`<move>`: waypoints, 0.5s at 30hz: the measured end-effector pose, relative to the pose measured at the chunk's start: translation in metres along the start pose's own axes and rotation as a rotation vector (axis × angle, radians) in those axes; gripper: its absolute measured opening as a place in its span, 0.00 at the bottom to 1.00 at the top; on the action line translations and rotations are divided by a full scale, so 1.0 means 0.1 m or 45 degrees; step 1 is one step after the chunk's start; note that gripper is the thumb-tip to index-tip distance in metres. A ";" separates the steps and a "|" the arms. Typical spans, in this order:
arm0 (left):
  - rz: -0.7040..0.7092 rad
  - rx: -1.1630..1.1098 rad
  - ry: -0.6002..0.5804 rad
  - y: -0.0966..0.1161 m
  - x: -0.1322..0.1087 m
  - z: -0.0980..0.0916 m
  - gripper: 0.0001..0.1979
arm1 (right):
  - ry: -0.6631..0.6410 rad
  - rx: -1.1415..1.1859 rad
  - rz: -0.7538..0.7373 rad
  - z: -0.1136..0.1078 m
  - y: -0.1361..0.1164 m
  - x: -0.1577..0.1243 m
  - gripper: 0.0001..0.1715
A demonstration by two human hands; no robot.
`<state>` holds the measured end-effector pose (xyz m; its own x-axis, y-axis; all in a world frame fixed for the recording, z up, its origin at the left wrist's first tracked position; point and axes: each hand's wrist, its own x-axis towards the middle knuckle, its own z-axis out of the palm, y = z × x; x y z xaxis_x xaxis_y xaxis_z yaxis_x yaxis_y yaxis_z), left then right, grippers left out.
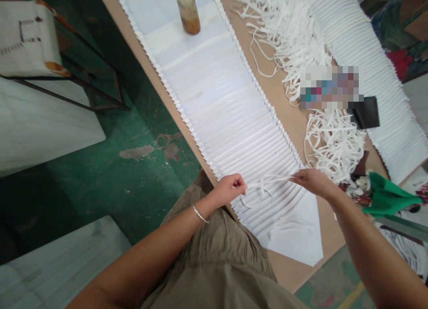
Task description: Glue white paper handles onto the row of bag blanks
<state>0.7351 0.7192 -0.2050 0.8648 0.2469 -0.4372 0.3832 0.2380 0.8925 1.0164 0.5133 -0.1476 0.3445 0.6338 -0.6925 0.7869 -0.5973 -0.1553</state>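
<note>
A thin white strip [277, 179] is stretched between my two hands, above a long ribbed white panel [247, 135] on the table. My left hand [230, 189] is closed in a pinch on one end, near the panel's left edge. At the panel's right edge, my right hand [310, 180] pinches the other end with its fingers together. Part of the strip hangs in a loose loop below, near my left hand. Parallel white strips lie side by side across the panel, with small ends sticking out along both edges.
A red-capped bottle [189, 12] with brown liquid stands on the panel's far part. Heaps of loose white strips [337, 144] lie on the brown table [301, 273] to the right, beside a black box-like object [367, 113]. Further right are another ribbed panel [354, 32] and green cloth [388, 195].
</note>
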 end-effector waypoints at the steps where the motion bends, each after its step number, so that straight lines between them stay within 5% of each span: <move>1: -0.040 -0.039 -0.022 0.00 -0.01 0.01 0.06 | 0.062 -0.160 0.041 -0.01 -0.03 -0.01 0.18; 3: -0.097 -0.083 -0.054 0.03 -0.03 0.05 0.06 | 0.272 -0.346 0.008 -0.01 -0.24 -0.02 0.24; 5: -0.099 -0.065 -0.095 0.10 -0.02 0.11 0.07 | 0.439 -0.231 -0.212 -0.02 -0.61 -0.03 0.29; 9: -0.020 -0.048 -0.123 0.30 0.03 0.13 0.09 | 0.224 0.366 -0.604 -0.06 -1.28 0.04 0.22; 12: 0.012 -0.057 -0.016 0.31 0.05 -0.08 0.08 | -0.022 0.614 -0.481 -0.14 -1.24 0.15 0.25; 15: -0.011 0.000 0.100 0.13 0.02 -0.43 0.06 | 0.025 0.673 -0.342 -0.24 -0.81 0.28 0.27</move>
<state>0.7275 0.7635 -0.1987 0.8334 0.3175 -0.4524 0.3907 0.2406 0.8885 0.9743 0.5913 -0.1379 0.1818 0.8024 -0.5684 0.4876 -0.5755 -0.6565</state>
